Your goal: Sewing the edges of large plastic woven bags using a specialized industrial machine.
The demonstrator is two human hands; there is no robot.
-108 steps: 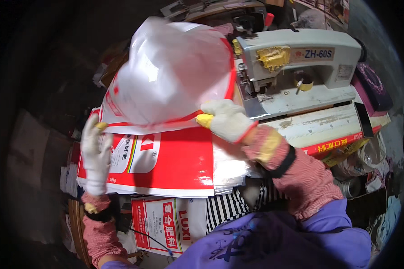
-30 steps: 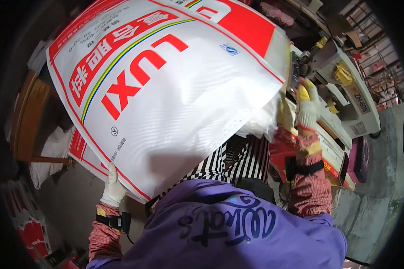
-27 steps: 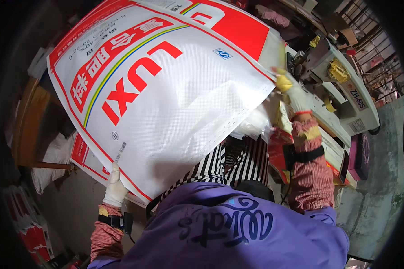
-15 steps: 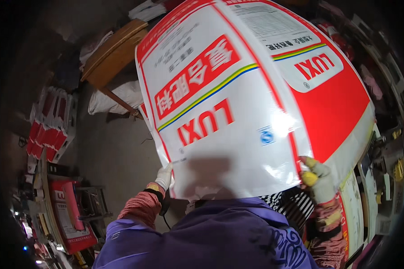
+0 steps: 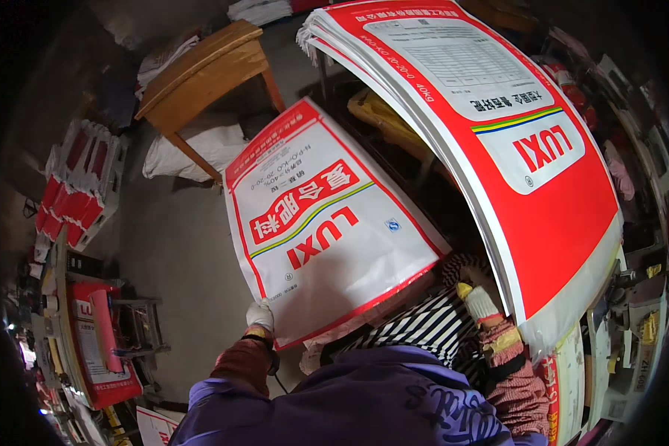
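Low in front of me, a white and red printed woven sack [image 5: 334,275] lies flat and slanted. My left hand [image 5: 260,316], in a white glove, is closed on its near left corner. My right hand [image 5: 480,303], gloved with yellow fingertips, is off the sack's near right side, its fingers extended. Close beside that hand rises the edge of a thick stack of matching red and white sacks [image 5: 557,230], which curves down toward me. The right hand's fingers are partly foreshortened, and no object shows in them.
A wooden table [image 5: 201,67] stands at the far left, with a white sack [image 5: 193,152] beneath it. Folded red and white sacks [image 5: 78,186] are piled on the left. A metal frame [image 5: 137,327] stands nearer. Machine parts [image 5: 639,349] line the right edge.
The sack has moved down and away to the left, off the stack, uncovering the stack's edge. My right hand has let go of it and shifted left; my left hand keeps its corner.
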